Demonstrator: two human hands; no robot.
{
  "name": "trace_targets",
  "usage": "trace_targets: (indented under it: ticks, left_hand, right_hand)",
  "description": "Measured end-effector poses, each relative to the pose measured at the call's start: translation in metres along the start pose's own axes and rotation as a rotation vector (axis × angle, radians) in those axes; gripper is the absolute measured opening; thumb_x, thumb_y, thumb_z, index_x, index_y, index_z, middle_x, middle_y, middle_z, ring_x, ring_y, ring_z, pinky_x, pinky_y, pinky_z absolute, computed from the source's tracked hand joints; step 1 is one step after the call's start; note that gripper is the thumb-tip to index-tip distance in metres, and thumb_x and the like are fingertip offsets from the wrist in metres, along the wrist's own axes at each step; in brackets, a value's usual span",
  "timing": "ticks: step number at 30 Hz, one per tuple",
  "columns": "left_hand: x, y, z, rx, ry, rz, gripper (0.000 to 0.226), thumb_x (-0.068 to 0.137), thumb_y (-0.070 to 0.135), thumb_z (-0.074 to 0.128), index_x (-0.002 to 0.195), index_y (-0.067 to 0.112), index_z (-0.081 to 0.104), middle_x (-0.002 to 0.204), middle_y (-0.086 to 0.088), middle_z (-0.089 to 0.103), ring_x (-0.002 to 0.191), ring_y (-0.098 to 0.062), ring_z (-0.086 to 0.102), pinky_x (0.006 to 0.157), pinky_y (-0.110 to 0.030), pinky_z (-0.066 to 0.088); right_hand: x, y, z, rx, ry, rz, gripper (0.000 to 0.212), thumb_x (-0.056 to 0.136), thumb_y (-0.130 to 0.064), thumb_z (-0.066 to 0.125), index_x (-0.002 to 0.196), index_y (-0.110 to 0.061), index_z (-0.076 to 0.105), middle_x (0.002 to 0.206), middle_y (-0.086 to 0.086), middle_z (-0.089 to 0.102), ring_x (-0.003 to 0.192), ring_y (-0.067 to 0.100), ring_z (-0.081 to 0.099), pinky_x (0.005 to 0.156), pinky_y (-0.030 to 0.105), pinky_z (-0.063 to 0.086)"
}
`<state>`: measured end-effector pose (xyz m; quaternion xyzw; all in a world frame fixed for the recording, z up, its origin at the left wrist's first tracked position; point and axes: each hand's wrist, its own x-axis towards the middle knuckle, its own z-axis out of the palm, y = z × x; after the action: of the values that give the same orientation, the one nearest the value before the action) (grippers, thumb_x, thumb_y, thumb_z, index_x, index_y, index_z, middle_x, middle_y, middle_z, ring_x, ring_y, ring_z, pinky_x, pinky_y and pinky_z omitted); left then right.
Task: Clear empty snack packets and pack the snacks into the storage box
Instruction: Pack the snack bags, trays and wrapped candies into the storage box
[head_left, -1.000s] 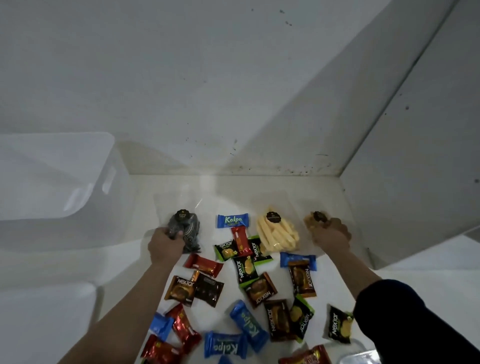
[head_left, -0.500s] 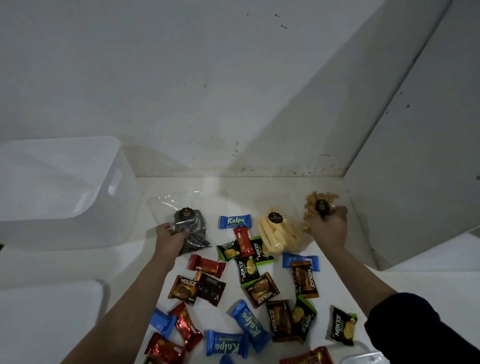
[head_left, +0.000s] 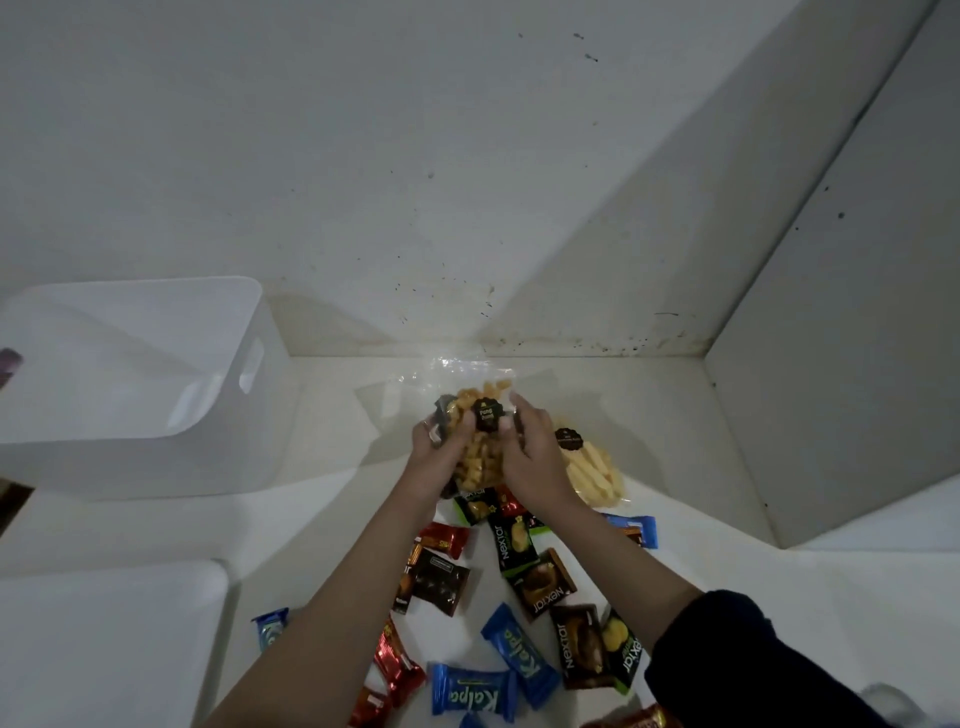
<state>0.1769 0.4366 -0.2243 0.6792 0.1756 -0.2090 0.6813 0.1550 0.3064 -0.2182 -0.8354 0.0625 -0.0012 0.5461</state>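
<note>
Two hands, your left hand (head_left: 435, 457) and right hand (head_left: 530, 452), squeeze one clear crinkly bag of golden snack pieces (head_left: 480, 436) above the countertop's back edge. Its slippery film could slide free before reaching the translucent white storage box (head_left: 156, 415) at the left edge.

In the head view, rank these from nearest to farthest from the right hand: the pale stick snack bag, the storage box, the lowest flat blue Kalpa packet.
1. Stick snack bag: right beside the right hand, on its right.
2. Kalpa packet: low in the frame, between the forearms.
3. Storage box: far left, against the wall.
</note>
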Motion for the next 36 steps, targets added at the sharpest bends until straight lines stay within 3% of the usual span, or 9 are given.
trace_targets:
  ticks: [3, 6, 8, 11, 14, 16, 21, 27, 36]
  left_hand:
    - [0.004, -0.014, 0.000, 0.006, 0.057, -0.016, 0.068, 0.081, 0.039, 0.069, 0.134, 0.022, 0.031, 0.119, -0.005, 0.055, 0.103, -0.022, 0.058, 0.078, -0.035, 0.053]
    - [0.006, -0.024, -0.002, -0.037, 0.096, -0.058, 0.060, 0.084, 0.034, 0.068, 0.131, 0.022, 0.033, 0.120, -0.008, 0.056, 0.102, -0.025, 0.059, 0.076, -0.035, 0.054]
    - [0.008, -0.032, -0.005, -0.053, 0.110, -0.076, 0.058, 0.083, 0.033, 0.068, 0.129, 0.023, 0.034, 0.122, -0.009, 0.055, 0.103, -0.026, 0.058, 0.080, -0.038, 0.054]
    - [0.006, -0.038, -0.009, -0.065, 0.135, -0.071, 0.059, 0.083, 0.034, 0.069, 0.129, 0.022, 0.035, 0.120, -0.007, 0.055, 0.102, -0.025, 0.058, 0.081, -0.039, 0.053]
    - [0.001, -0.039, -0.015, -0.063, 0.159, -0.052, 0.060, 0.083, 0.034, 0.068, 0.131, 0.023, 0.034, 0.117, -0.005, 0.054, 0.100, -0.024, 0.057, 0.081, -0.037, 0.052]
    - [-0.005, -0.038, -0.020, -0.078, 0.160, -0.034, 0.059, 0.084, 0.033, 0.067, 0.133, 0.022, 0.034, 0.119, -0.006, 0.054, 0.101, -0.025, 0.056, 0.083, -0.039, 0.052]
    - [-0.030, -0.028, -0.036, -0.116, 0.110, 0.030, 0.048, 0.086, 0.033, 0.063, 0.127, 0.024, 0.039, 0.118, -0.005, 0.056, 0.099, -0.023, 0.057, 0.073, -0.035, 0.052]
    - [-0.055, 0.013, -0.084, -0.206, -0.018, 0.212, 0.055, 0.073, 0.035, 0.068, 0.124, 0.025, 0.050, 0.119, -0.006, 0.061, 0.109, -0.026, 0.059, 0.081, -0.043, 0.054]
    - [-0.079, 0.101, -0.231, -0.290, -0.048, 0.461, 0.023, 0.072, 0.022, 0.058, 0.095, 0.021, 0.059, 0.093, -0.002, 0.069, 0.090, -0.026, 0.066, 0.079, -0.045, 0.055]
  right_hand:
    - [0.001, 0.009, -0.005, 0.014, -0.029, 0.020, 0.045, 0.102, -0.026, 0.032, 0.144, -0.013, 0.035, 0.125, 0.004, 0.041, 0.122, 0.014, 0.041, 0.095, 0.015, 0.026]
    - [0.013, 0.031, -0.024, -0.067, 0.146, 0.062, 0.044, 0.099, -0.026, 0.042, 0.139, -0.008, 0.042, 0.133, 0.012, 0.041, 0.128, 0.024, 0.039, 0.103, 0.026, 0.029]
    - [0.026, 0.051, -0.040, -0.298, 0.247, 0.195, 0.055, 0.092, -0.035, 0.053, 0.137, -0.008, 0.042, 0.134, 0.018, 0.044, 0.127, 0.033, 0.039, 0.106, 0.040, 0.031]
    - [0.038, 0.075, -0.055, -0.510, 0.122, 0.513, 0.078, 0.079, -0.057, 0.059, 0.132, -0.004, 0.038, 0.130, 0.020, 0.049, 0.121, 0.039, 0.046, 0.104, 0.049, 0.036]
    - [0.044, 0.080, -0.060, -0.366, 0.052, 0.539, 0.069, 0.073, -0.058, 0.068, 0.107, -0.003, 0.045, 0.098, 0.011, 0.058, 0.098, 0.030, 0.058, 0.078, 0.036, 0.049]
    - [0.044, 0.072, -0.064, -0.294, 0.088, 0.507, 0.055, 0.069, -0.049, 0.077, 0.086, -0.007, 0.046, 0.076, 0.004, 0.048, 0.073, 0.020, 0.054, 0.055, 0.028, 0.040]
    - [0.037, 0.047, -0.063, -0.231, 0.103, 0.470, 0.047, 0.059, -0.030, 0.088, 0.063, -0.012, 0.044, 0.064, 0.002, 0.045, 0.055, 0.013, 0.043, 0.047, 0.025, 0.032]
    - [0.025, -0.009, -0.043, -0.076, 0.163, 0.336, 0.059, 0.055, -0.025, 0.089, 0.099, -0.006, 0.056, 0.095, 0.006, 0.060, 0.088, 0.024, 0.061, 0.071, 0.036, 0.051]
    - [0.010, -0.168, 0.072, 0.162, 0.224, 0.084, 0.067, 0.058, -0.029, 0.089, 0.111, -0.014, 0.051, 0.096, 0.008, 0.057, 0.086, 0.018, 0.061, 0.071, 0.028, 0.050]
